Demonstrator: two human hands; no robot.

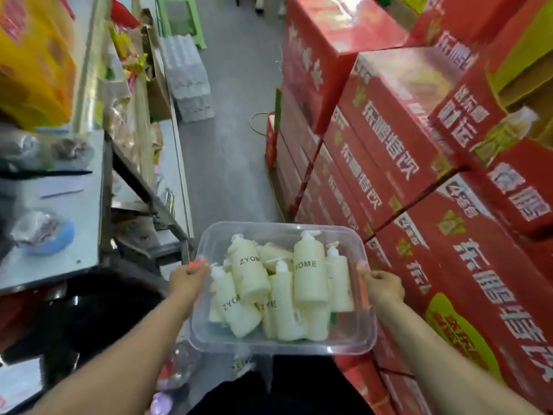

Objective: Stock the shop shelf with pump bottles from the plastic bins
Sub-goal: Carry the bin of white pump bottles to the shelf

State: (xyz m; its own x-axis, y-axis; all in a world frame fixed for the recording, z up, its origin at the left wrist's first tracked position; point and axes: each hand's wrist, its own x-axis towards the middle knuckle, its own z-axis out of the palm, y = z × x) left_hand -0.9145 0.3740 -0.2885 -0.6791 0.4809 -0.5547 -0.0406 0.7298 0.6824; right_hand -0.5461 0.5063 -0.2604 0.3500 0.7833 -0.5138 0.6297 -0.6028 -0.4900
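Note:
I carry a clear plastic bin [278, 345] in front of me, low in the middle of the view. Several cream pump bottles [309, 274] marked ZYOME lie heaped inside it, some leaning upright. My left hand [187, 283] grips the bin's left rim, fingers curled over the edge. My right hand [381, 287] grips the right rim the same way. The bin hangs in the air above the aisle floor.
A grey floor aisle [230, 139] runs ahead. Stacked red drink cartons [398, 151] wall the right side. On the left stand a metal shelf unit [59, 211] with packaged goods and wrapped bottle packs [188, 76] on the floor. A green stool [179, 16] stands far ahead.

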